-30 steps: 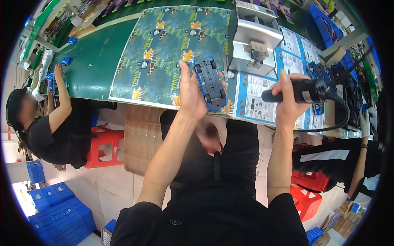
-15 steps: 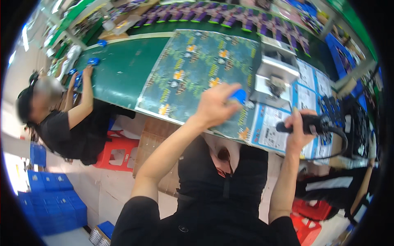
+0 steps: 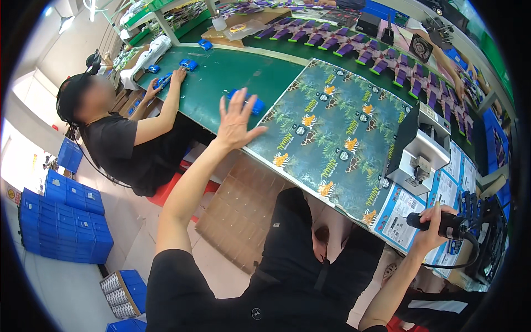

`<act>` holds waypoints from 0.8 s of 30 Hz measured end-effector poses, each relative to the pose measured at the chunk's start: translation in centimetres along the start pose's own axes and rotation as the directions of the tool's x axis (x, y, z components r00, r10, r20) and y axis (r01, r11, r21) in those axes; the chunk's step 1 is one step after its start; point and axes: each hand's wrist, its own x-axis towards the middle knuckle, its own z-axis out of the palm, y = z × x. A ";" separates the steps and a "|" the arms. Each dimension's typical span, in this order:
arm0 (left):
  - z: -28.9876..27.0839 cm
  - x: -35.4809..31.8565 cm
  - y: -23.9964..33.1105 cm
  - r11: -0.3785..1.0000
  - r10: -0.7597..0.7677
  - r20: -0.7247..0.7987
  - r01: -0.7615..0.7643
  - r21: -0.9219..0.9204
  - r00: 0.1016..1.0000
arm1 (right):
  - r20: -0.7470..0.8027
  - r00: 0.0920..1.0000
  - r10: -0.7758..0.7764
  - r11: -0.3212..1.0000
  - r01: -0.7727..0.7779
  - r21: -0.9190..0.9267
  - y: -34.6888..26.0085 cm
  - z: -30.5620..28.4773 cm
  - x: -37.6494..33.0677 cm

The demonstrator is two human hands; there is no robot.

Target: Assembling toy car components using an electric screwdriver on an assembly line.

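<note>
Hands first: left hand (image 3: pixel 237 119) spread flat, fingers released and splayed, grasping nothing, raised over the near edge of the green tabletop (image 3: pixel 221 77). Blue toy car (image 3: pixel 250 103) lies on the green surface just beyond the fingertips, at 1 o'clock from the palm; whether a finger touches it, cannot tell. Right hand (image 3: pixel 431 232) clenched round the black handle of a powered screwdriver (image 3: pixel 442 224), held level, its black cable looping away toward 4 o'clock. At 3 o'clock from the left hand, a jungle-print mat (image 3: pixel 332 133) with animal figures covers the tabletop. At 12 o'clock from the right hand stands a grey metal fixture (image 3: pixel 423 152), blue-edged printed sheets (image 3: pixel 401 218) beside it. Far out at 10 o'clock, another person in a black shirt (image 3: pixel 119 149) sits at the tabletop with more blue toy cars (image 3: pixel 188 64). Stacked blue crates (image 3: pixel 66 221) on the floor at 8 o'clock.
</note>
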 end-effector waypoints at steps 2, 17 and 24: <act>0.9 -2.4 -0.9 0.974 -0.213 -0.127 0.201 -0.104 0.969 | 0.021 0.999 -0.032 0.999 0.032 -0.041 0.2 0.4 -0.1; -3.9 4.7 29.6 0.551 0.163 -0.401 -0.420 -0.721 0.902 | 0.134 0.984 0.117 0.993 -0.116 -0.016 -5.9 -5.2 -4.0; -2.4 13.4 51.2 0.219 0.314 -0.201 -0.277 -0.936 0.928 | 0.240 0.910 0.337 0.924 -0.369 0.101 -8.5 -9.3 -4.2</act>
